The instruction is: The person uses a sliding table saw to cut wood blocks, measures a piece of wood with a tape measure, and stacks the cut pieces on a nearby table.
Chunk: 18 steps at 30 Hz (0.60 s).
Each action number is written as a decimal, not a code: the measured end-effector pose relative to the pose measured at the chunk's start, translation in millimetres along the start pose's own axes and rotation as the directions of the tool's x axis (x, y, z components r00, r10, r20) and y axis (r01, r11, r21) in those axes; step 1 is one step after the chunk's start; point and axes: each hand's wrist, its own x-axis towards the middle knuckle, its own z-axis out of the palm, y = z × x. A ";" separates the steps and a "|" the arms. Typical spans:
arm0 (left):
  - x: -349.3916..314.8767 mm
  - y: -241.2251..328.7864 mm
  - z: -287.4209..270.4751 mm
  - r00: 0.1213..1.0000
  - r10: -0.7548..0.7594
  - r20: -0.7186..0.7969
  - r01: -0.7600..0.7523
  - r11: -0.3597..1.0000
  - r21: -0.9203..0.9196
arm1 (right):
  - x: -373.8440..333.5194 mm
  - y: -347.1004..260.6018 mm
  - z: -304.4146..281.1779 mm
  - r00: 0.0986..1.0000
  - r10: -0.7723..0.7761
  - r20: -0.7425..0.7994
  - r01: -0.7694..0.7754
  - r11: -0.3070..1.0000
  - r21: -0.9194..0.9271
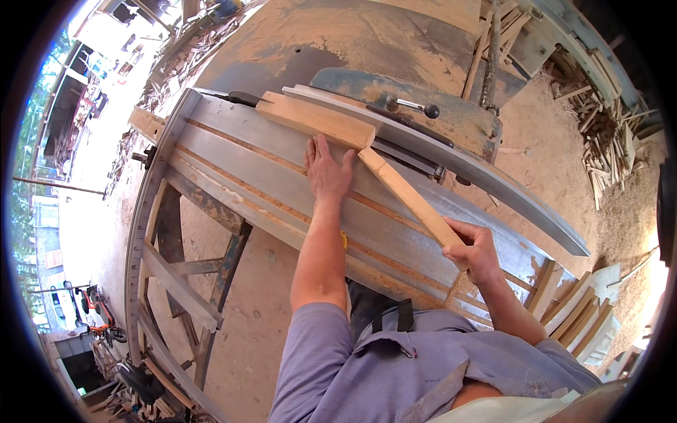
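Observation:
A thick pale wooden block [317,121] lies against the long metal fence [451,151] of a grooved metal machine table [247,151]. My left hand [329,168] is flat beside the block, fingers stretched out, with the fingertips at its near side. In my right hand [472,250] is the near end of a long wooden stick [409,199], fingers wrapped round it. The stick's far end meets the block's right end, at the near corner. Any blade is hidden from view.
A black-knobbed lever [412,107] sits behind the fence on a sawdust-covered blue-grey machine surface [352,60]. Several wooden strips [575,310] lean at the table's right end. Scrap wood piles [606,134] lie at the far right. A curved metal rail [137,240] runs along the left.

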 end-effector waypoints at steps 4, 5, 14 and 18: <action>1.1 -1.7 -1.8 1.000 0.001 -0.004 -0.001 1.000 0.001 | 0.3 -0.2 1.6 1.000 -0.006 0.006 0.006 1.000 -0.003; 1.5 -1.1 -2.9 1.000 0.000 -0.003 0.000 1.000 -0.010 | 0.8 0.0 1.8 1.000 -0.006 0.008 0.006 1.000 -0.006; 4.3 -1.7 -8.0 1.000 -0.004 -0.029 0.003 0.999 -0.039 | 0.6 -1.6 9.9 1.000 -0.015 0.002 0.015 1.000 -0.010; 5.7 -4.2 -7.4 0.999 -0.018 -0.035 0.016 0.998 -0.053 | 2.0 -1.9 10.0 1.000 -0.006 0.008 0.006 1.000 -0.002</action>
